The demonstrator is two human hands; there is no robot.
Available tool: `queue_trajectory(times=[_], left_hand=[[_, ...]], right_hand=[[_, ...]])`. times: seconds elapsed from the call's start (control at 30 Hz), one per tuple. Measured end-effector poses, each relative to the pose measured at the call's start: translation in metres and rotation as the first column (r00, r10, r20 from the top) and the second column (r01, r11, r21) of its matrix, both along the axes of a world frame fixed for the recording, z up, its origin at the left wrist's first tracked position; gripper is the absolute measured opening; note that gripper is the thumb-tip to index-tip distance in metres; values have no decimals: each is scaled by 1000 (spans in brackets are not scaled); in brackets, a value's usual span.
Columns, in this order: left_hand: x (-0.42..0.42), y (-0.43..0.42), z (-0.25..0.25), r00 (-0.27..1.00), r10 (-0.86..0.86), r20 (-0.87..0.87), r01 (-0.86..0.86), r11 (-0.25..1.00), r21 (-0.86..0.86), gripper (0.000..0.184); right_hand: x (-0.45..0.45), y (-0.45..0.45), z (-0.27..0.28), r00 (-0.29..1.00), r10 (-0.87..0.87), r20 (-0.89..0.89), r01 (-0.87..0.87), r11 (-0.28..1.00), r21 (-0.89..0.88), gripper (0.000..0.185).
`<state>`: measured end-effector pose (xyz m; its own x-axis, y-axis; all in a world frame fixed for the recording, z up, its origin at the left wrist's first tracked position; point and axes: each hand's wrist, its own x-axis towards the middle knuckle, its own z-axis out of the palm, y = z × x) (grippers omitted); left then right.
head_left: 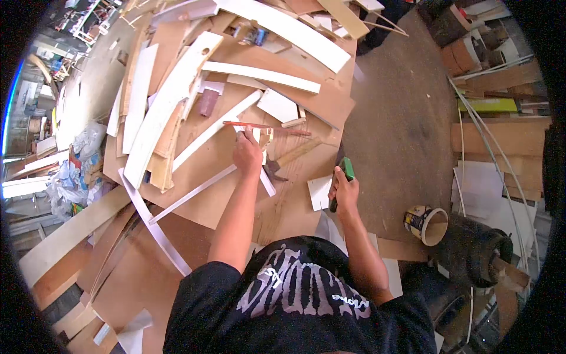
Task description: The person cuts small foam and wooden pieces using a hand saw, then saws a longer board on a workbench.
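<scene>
My left hand is closed, its fingertips at a thin red strip above the work surface; a small pale wood piece shows beside the fingers. Just right of it lies a claw hammer, its wooden handle slanting up to the right. My right hand is wrapped round a green-and-black tool at the right edge of the brown board; its exact kind is unclear. A square white piece lies next to that hand.
Long white-faced wood strips and offcuts crowd the board's far and left parts. A brown cylinder stands among them. On the floor at right sits an open bucket. Stacked panels line the right side; plastic bags lie at left.
</scene>
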<state>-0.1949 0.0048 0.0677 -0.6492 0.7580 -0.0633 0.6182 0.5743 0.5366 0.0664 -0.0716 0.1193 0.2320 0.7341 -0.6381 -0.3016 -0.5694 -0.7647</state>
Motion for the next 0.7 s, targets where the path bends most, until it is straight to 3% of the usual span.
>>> queue_trajectory(times=[0.1,0.33,0.43,0.63,0.7], left_hand=[[-11,-1,-4,995,-78,-62,84,992,93,22],[8,-42,-3,979,-204,26,180,912,368,25],[18,-80,13,975,-214,61,176,910,376,21],[3,-140,26,893,-190,407,2,908,418,23],[-12,-158,35,899,-174,402,9,924,382,23]], right_hand=[[-1,-4,0,1000,18,20,-18,1000,16,33],[-10,-4,-4,996,13,86,-17,999,43,37],[-10,-6,-3,998,-12,59,9,999,35,40],[-11,-13,8,1000,-11,20,11,1000,22,37],[-14,-18,10,999,-30,18,29,998,61,37]])
